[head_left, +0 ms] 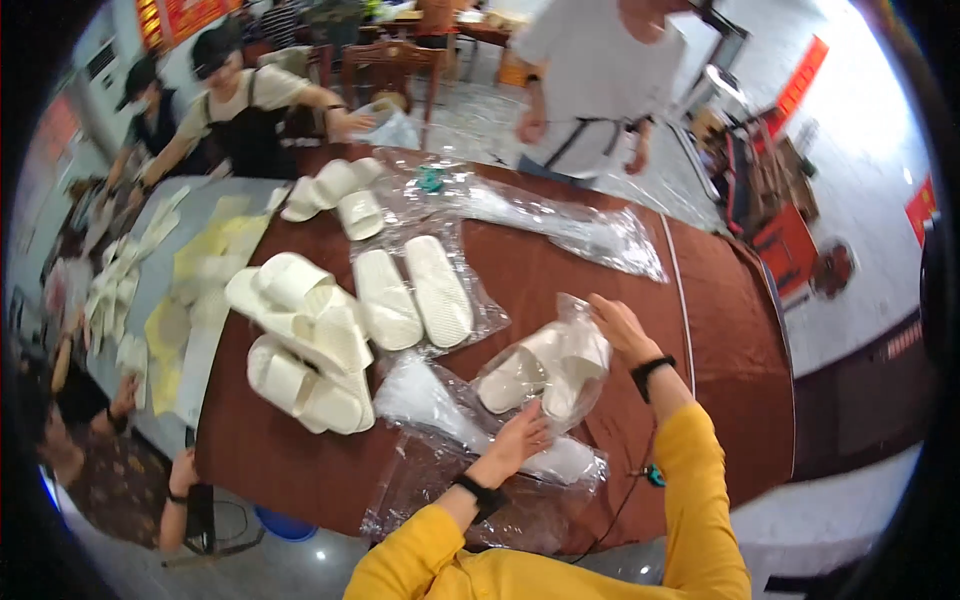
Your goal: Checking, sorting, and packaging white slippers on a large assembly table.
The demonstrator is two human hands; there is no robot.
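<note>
A pair of white slippers (518,372) lies inside a clear plastic bag (574,312) in front of me, right of the middle. At the bag's upper right corner, my right hand (622,332) has its fingers closed on the plastic. My left hand (518,440) rests by the bag's lower edge with fingers stretched out, over a stack of clear bags (420,480). Left of the hands sits a pile of unbagged white slippers (310,345). Two more slippers (438,290) lie sole up on clear plastic beyond them.
The brown-covered table (620,290) also bears a long bundle of clear bags (540,220) and more slippers (335,190) at its far side. A grey table (165,340) with white pieces adjoins at left, where co-workers handle things. Across stands a person in a white shirt (600,90).
</note>
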